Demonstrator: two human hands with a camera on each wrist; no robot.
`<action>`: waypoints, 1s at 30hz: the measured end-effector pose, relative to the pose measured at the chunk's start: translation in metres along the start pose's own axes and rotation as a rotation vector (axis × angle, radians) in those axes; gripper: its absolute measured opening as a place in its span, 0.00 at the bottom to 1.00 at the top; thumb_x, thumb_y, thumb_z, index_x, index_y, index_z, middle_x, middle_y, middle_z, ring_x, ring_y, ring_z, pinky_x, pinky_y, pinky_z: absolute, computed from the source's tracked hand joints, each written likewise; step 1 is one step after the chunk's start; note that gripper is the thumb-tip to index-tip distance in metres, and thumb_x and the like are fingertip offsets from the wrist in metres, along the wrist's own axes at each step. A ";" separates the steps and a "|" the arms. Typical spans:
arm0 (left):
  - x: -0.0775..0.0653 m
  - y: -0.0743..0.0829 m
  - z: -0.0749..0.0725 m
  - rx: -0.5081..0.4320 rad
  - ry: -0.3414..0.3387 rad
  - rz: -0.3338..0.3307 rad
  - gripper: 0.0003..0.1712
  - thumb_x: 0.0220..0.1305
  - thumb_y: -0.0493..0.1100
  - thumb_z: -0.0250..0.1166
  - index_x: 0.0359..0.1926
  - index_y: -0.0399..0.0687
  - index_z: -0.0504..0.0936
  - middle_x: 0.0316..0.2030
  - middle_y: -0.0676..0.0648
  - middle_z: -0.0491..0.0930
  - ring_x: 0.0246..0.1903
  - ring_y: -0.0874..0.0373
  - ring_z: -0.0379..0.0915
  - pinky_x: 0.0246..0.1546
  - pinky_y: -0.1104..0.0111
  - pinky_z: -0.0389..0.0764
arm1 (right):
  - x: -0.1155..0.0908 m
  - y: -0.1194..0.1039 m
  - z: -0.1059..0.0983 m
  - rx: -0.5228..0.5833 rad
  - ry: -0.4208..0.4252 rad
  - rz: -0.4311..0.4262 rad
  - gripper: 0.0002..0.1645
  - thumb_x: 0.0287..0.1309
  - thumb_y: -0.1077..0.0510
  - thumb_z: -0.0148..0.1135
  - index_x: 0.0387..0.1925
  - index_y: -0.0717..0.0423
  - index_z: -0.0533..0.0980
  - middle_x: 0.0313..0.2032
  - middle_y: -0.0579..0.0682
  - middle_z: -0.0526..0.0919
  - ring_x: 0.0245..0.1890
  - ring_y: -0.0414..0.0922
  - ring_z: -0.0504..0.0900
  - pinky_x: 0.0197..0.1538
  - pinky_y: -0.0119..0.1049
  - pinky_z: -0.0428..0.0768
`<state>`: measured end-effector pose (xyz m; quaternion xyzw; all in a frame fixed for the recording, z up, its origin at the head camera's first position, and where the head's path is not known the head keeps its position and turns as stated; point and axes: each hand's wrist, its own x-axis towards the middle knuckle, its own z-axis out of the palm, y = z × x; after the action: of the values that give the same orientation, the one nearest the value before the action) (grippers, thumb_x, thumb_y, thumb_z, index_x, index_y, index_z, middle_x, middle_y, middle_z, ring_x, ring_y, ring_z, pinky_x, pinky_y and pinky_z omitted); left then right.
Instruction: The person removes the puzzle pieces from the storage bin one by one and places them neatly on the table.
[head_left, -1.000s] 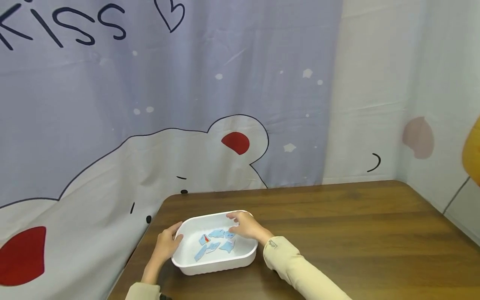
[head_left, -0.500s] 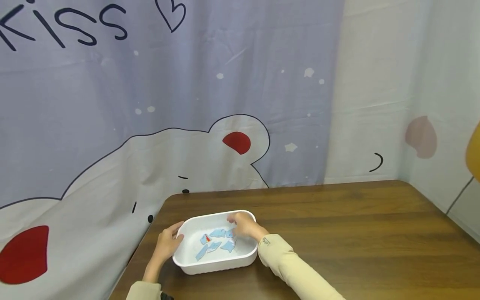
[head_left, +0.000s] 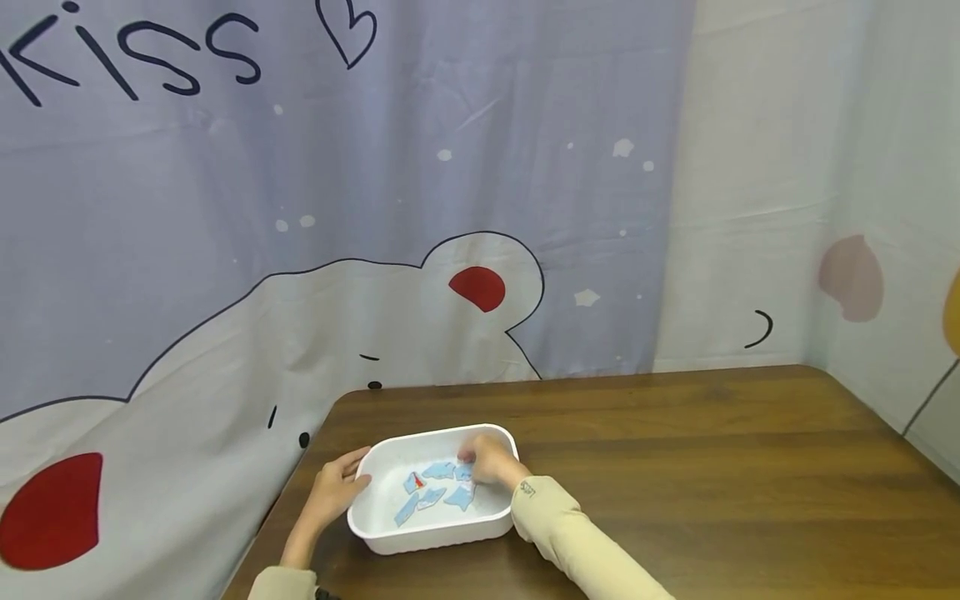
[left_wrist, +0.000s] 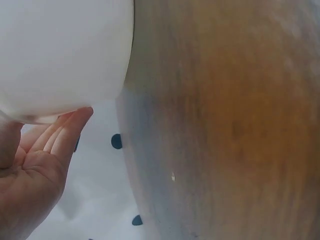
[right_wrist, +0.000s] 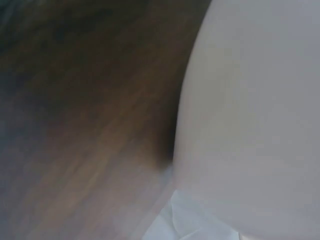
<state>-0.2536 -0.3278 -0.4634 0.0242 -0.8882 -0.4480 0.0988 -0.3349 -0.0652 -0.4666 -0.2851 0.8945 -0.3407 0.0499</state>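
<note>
In the lower centre of the frame sits a white, round-cornered tray (head_left: pixel 435 538) with flat, jagged, pale blue pieces on its floor: from left to right, a slim strip (head_left: pixel 407 510), a small piece marked in red (head_left: pixel 415 482), then broader scraps (head_left: pixel 438 471) lying toward the right end. At the tray's left end the left hand (head_left: pixel 332 493) grips its edge, well apart from the scraps; at the right end the bent fingers of the right hand (head_left: pixel 491 460) are down inside, right beside the rightmost scraps, and whether they pinch one I cannot tell.
</note>
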 end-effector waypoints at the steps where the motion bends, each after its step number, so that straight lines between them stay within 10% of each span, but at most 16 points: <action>1: 0.000 0.000 0.000 -0.009 -0.002 -0.001 0.26 0.61 0.28 0.59 0.61 0.24 0.71 0.56 0.23 0.74 0.55 0.33 0.76 0.46 0.58 0.85 | 0.000 0.000 0.000 -0.007 -0.001 0.004 0.27 0.31 0.79 0.64 0.41 0.67 0.83 0.40 0.58 0.88 0.44 0.51 0.84 0.54 0.40 0.82; 17: 0.001 0.003 0.003 -0.011 -0.004 -0.014 0.27 0.59 0.28 0.58 0.61 0.24 0.71 0.54 0.23 0.76 0.53 0.33 0.78 0.45 0.57 0.86 | -0.004 0.000 -0.004 -0.058 -0.006 -0.017 0.17 0.36 0.76 0.64 0.34 0.67 0.84 0.33 0.58 0.88 0.36 0.47 0.83 0.44 0.33 0.82; 30: 0.005 0.000 0.006 0.055 0.024 -0.020 0.27 0.58 0.30 0.57 0.61 0.27 0.72 0.53 0.25 0.78 0.52 0.34 0.79 0.44 0.56 0.86 | -0.015 -0.017 -0.031 0.115 0.019 -0.119 0.18 0.46 0.71 0.66 0.43 0.69 0.81 0.39 0.60 0.86 0.42 0.52 0.84 0.47 0.35 0.83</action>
<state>-0.2592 -0.3240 -0.4660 0.0412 -0.8987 -0.4240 0.1045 -0.3233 -0.0493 -0.4341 -0.3313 0.8554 -0.3964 0.0370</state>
